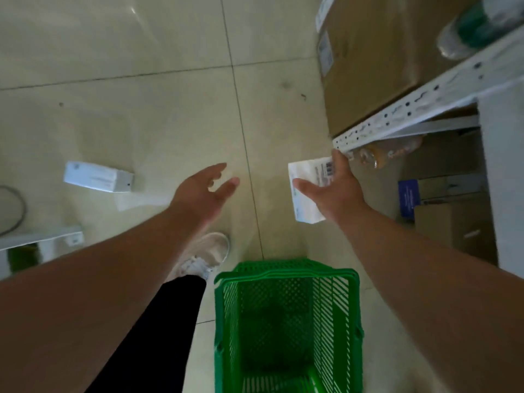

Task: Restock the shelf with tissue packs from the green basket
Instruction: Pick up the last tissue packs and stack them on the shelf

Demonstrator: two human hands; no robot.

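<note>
Single view, head-mounted, wide-angle. Looks steeply down and forward from standing height onto tiled floor. Both forearms enter from bottom corners, left hand and right hand near frame centre, close to lens. Green basket sits straight below, bottom centre, cut by lower edge. Shelf runs along right side, upper right to mid-frame. Edges bend with lens distortion. No second view, so no shared ground.

Glossy tiled floor, plastic lattice basket, matt cardboard box.
</note>
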